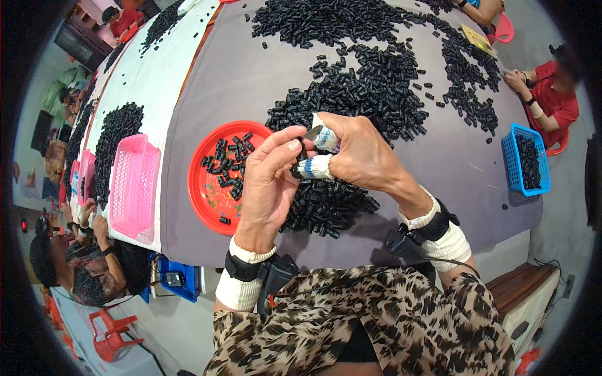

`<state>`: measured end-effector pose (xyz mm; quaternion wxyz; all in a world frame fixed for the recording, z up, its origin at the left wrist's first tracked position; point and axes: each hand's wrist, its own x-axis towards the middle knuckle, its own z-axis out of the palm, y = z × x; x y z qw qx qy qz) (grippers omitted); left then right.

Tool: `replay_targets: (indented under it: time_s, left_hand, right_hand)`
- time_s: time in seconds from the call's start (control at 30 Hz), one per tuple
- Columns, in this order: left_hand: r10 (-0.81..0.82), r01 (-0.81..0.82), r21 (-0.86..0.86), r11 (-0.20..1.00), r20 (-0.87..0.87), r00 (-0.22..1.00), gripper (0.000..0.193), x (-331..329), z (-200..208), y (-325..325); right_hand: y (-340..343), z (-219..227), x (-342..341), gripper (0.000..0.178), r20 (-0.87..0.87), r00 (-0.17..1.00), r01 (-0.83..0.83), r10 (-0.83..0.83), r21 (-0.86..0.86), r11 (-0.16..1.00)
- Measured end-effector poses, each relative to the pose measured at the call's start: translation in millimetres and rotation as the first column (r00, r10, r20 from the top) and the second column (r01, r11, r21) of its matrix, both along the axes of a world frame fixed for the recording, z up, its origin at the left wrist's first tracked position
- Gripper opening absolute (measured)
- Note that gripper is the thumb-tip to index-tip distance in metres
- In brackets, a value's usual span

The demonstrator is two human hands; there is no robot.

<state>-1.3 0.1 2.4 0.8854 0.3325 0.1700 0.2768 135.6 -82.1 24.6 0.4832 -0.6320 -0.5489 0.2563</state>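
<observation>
My left hand (268, 178) pinches a small black cylindrical plastic part (301, 152) between thumb and fingers, over the near edge of a large heap. My right hand (370, 152) meets it from the right, with white cloth wraps on the thumb and a finger. A small metal blade (311, 133) juts from its grip against the part; its handle is hidden in the fingers. Left of my left hand lies a round red tray (195, 182) with several black parts in it. The heap of black parts (351, 94) spreads behind and under both hands.
A pink basket (135, 188) stands on the white cloth at left. At the right edge sits a blue basket (515, 160) holding black parts. A person in red (555, 106) works there; another person (88, 263) sits at left. More heaps (118, 141) lie around the table.
</observation>
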Motion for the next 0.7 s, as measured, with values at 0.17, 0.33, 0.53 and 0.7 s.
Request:
replay_targets:
  time_s: [0.17,0.33,0.53,0.7]
  left_hand:
    - [0.027,-0.026,0.037,0.999,-0.017,1.0,0.026,-1.7,-1.5,0.5]
    - [-0.009,0.005,0.077,0.997,0.054,0.999,0.032,-5.9,-2.5,0.1]
    - [-0.037,0.033,0.044,0.999,0.106,0.994,0.031,-5.9,-5.1,1.9]
    - [-0.036,0.035,0.013,0.999,0.116,0.993,0.028,-5.5,-8.5,1.5]
  right_hand:
    - [2.3,-2.8,-1.0,0.033,0.014,1.0,0.026,-0.026,-0.005,1.0]
    - [4.0,-4.1,-1.5,0.033,-0.019,0.999,0.027,-0.027,-0.022,0.999]
    - [6.7,-9.5,0.6,0.034,-0.085,0.996,-0.021,0.017,-0.042,0.999]
    - [7.1,-6.1,0.1,0.036,-0.064,0.995,-0.076,0.072,-0.068,0.995]
